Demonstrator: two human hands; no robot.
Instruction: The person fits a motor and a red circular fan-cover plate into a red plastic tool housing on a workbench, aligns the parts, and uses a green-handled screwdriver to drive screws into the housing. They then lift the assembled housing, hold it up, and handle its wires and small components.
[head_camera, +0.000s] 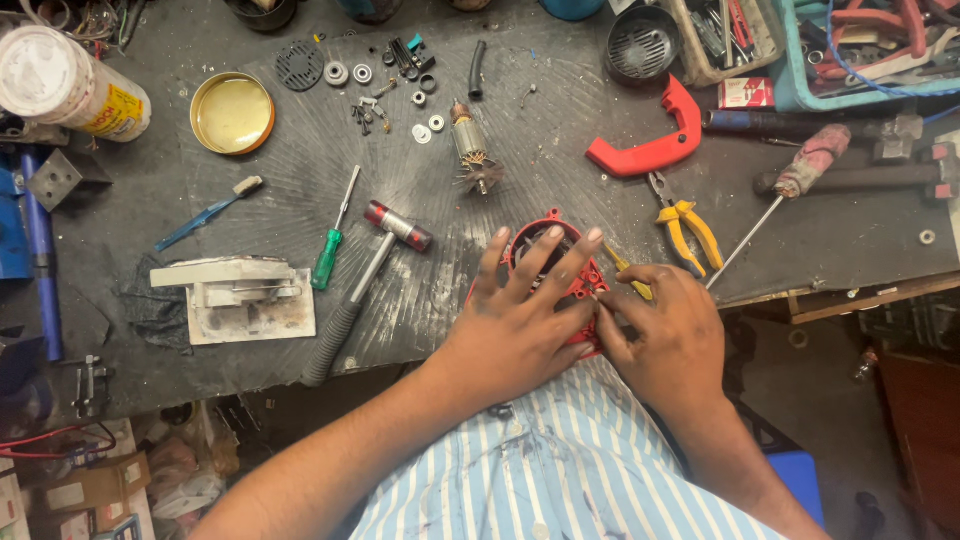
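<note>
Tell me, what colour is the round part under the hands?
Red. The housing shows best in the head view, under the left hand and right hand.

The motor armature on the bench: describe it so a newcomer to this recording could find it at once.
Start at the dark workbench and look straight up from the left hand, which rests on the red round housing. The motor armature lies alone there, left of the red handle piece. Copper windings and a small fan at its lower end set it apart from the washers beside it.
</note>
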